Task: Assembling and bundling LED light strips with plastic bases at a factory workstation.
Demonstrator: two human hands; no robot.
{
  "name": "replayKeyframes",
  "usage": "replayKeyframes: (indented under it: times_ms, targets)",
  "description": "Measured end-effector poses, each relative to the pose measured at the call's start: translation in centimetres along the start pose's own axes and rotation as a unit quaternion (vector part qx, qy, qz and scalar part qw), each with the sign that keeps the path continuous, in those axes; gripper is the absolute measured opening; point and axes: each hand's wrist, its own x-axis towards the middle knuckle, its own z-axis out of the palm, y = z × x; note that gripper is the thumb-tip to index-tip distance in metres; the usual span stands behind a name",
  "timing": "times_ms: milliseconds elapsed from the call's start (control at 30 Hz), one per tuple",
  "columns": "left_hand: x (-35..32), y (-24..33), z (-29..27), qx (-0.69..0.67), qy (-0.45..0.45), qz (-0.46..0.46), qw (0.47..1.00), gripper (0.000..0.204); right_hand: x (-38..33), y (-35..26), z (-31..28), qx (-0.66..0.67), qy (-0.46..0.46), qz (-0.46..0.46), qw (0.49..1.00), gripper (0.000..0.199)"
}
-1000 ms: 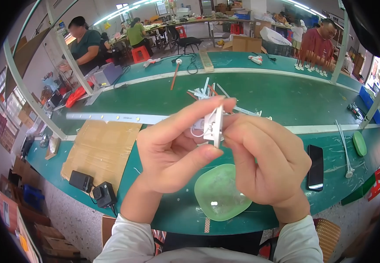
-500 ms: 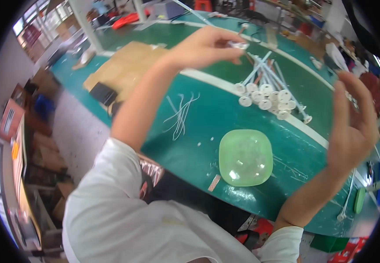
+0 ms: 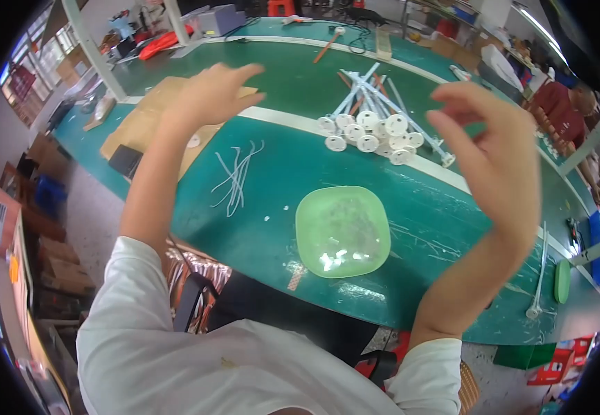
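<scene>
Several disc-ended strips [image 3: 367, 120] lie between the hands [image 3: 499, 162], nearer the right.

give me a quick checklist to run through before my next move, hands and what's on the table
1. Left hand free: ok, fingers apart over the cardboard sheet, nothing visible in them.
2. Right hand free: cannot tell fully; thumb and fingers stand apart with nothing visible between them, but the palm is partly hidden.
3. All disc-ended strips in the pile: not ok, a lone strip lies at the right near the small green dish.
4. Loose white wires clear of the large green dish: ok, they lie to its left.
5. Large green dish's contents: cannot tell, too blurred and shiny.
</scene>
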Motion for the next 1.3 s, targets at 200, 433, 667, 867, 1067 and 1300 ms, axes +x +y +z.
replayKeyframes:
  times_ms: [200, 433, 667, 867, 1067, 1300]
  targets:
    - [-0.6, 12.8, -5.2, -0.317, 0.105, 0.323, 0.886, 0.044, 1.7, 10.3, 4.9, -0.169, -0.082, -0.067, 0.98, 0.027]
    - [-3.9, 11.4, -6.8, -0.206, -0.08, 0.442, 0.87, 0.059, 0.4, 21.6, 6.2, -0.26, -0.009, 0.144, 0.955, 0.027]
    - [-2.7, 10.7, -6.4, -0.257, -0.056, 0.452, 0.853, 0.059, 1.4, 19.2, 5.0, -0.214, -0.14, 0.322, 0.912, 0.018]
    - [0.4, 13.1, -5.1, -0.336, 0.102, 0.39, 0.851, 0.061, 2.7, 8.9, 1.7, 0.443, 0.105, 0.221, 0.862, 0.017]
    - [1.0, 13.8, -4.4, -0.339, 0.22, 0.313, 0.859, 0.062, 2.3, 1.1, 5.8, 0.513, -0.013, 0.147, 0.845, 0.016]
    - [1.8, 14.1, -3.5, -0.448, 0.209, 0.354, 0.794, 0.055, 1.8, -0.9, 5.0, 0.312, 0.084, 0.165, 0.932, 0.022]
